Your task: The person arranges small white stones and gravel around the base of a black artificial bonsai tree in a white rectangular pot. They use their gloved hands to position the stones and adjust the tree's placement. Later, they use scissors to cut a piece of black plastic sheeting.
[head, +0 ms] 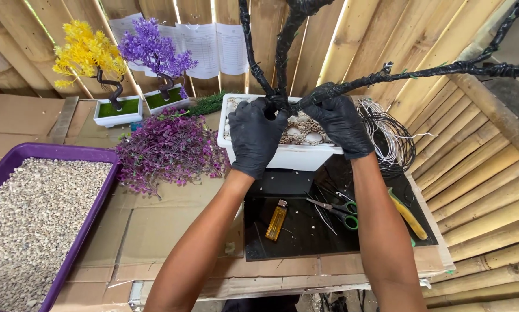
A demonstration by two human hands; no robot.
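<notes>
Both my hands wear black gloves. My left hand [256,136] grips the base of a black-wrapped bare tree trunk [281,58] standing in a white rectangular pot [305,155] filled with pebbles. My right hand [341,124] is closed around a black wrapped branch [432,71] that runs out to the right from the same trunk. Other bare branches rise up out of view.
A pile of purple artificial foliage [167,149] lies left of the pot. A purple tray of gravel [37,216] is at the left. Two small finished trees, yellow [89,55] and purple [155,51], stand behind. Wire coil [393,138], scissors [335,209], an orange lighter [276,219] and a yellow-handled tool [408,215] lie nearby.
</notes>
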